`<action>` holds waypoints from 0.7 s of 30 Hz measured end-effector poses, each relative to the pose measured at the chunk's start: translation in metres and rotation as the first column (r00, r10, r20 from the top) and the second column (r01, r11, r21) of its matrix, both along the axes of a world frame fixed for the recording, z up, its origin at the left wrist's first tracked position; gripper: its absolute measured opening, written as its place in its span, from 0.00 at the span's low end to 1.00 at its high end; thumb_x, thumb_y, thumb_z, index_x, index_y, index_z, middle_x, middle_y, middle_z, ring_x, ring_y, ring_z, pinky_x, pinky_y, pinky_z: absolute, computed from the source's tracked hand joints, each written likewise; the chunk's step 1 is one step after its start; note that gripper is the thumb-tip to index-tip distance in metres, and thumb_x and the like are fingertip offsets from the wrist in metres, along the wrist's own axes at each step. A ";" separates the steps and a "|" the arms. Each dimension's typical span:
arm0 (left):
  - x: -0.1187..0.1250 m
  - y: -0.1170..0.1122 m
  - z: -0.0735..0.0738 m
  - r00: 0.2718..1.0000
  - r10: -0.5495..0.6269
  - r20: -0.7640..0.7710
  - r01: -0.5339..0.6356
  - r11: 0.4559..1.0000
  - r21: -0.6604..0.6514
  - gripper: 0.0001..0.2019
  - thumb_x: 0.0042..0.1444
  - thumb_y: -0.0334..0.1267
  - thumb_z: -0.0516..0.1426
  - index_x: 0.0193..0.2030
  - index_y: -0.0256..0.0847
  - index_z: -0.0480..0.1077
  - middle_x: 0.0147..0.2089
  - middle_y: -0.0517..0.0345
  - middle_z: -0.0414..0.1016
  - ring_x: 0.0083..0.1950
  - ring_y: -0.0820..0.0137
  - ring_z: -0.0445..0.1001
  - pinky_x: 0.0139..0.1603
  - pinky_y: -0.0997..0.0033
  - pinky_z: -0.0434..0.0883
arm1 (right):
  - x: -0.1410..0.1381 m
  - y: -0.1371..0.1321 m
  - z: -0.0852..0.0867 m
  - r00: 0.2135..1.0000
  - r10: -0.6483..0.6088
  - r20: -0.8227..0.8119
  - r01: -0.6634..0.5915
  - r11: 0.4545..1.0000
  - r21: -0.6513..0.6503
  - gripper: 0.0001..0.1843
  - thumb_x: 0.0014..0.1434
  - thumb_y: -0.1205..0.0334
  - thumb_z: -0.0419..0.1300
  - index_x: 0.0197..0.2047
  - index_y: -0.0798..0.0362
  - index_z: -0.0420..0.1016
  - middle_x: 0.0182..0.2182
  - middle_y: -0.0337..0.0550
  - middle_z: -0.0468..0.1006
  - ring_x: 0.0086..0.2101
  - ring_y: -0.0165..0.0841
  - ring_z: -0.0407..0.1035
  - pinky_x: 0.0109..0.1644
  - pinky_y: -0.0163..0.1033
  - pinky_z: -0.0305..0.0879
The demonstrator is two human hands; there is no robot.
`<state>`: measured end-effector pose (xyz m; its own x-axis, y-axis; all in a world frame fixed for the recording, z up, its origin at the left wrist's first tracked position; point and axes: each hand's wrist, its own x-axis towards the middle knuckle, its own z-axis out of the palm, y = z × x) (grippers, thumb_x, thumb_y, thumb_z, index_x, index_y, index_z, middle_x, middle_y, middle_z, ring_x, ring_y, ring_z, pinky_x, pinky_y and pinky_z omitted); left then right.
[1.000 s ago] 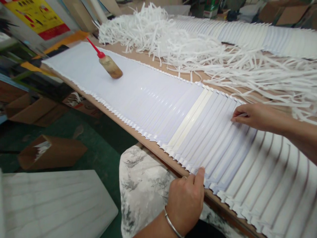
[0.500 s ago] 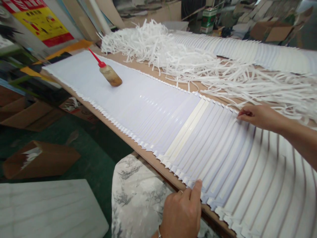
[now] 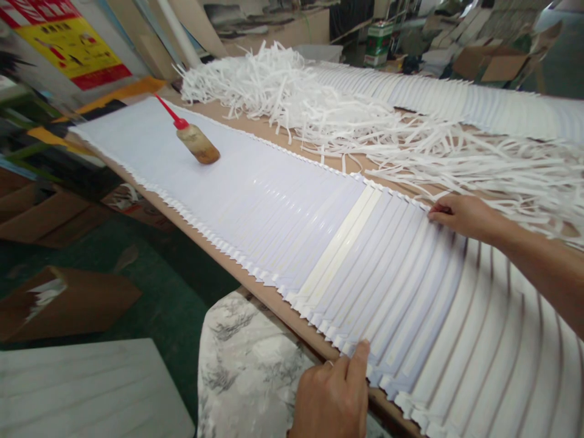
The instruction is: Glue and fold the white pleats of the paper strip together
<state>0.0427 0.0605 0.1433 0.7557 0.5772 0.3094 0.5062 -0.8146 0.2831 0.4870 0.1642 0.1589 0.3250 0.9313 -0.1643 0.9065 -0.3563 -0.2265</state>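
A long pale sheet [image 3: 146,137] lies along the board, with rows of white strips [image 3: 378,255] laid crosswise over its nearer part. At the far edge of these rows, my right hand [image 3: 469,219] is closed in a pinch on the end of a white strip. My left hand [image 3: 332,395] is at the near edge, its index fingertip on the strip's other end and the remaining fingers curled; its thumb is hidden. Shiny wet lines of glue [image 3: 292,201] show on the sheet left of two cream strips. A glue bottle [image 3: 198,145] with a red nozzle lies tilted on the sheet.
Loose white paper strips [image 3: 319,115] are heaped behind the sheet on the brown board [image 3: 255,125]. Another strip-covered panel [image 3: 456,103] lies beyond them. Below left are an open cardboard box [image 3: 91,301] and a pale slab [image 3: 91,389]. A patterned cloth [image 3: 246,365] hangs beside the board's edge.
The view has shifted slightly, so the bottle and sheet appear a little lower and further left. Both hands keep nearly the same places on the strips.
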 end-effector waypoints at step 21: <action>-0.026 -0.010 -0.002 0.948 0.017 0.317 0.101 0.931 -0.350 0.18 0.71 0.27 0.50 0.64 0.39 0.68 0.49 0.51 0.86 0.45 0.69 0.86 0.46 0.79 0.81 | 0.054 -0.209 0.038 0.997 -0.070 0.023 0.070 0.997 0.016 0.16 0.66 0.52 0.56 0.48 0.45 0.83 0.44 0.49 0.84 0.38 0.42 0.76 0.46 0.45 0.69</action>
<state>0.0165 0.0505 0.1409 0.6812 0.6628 0.3108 0.3127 -0.6473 0.6951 0.5415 -0.0451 0.1966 0.3929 0.9086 -0.1417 0.8847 -0.4155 -0.2114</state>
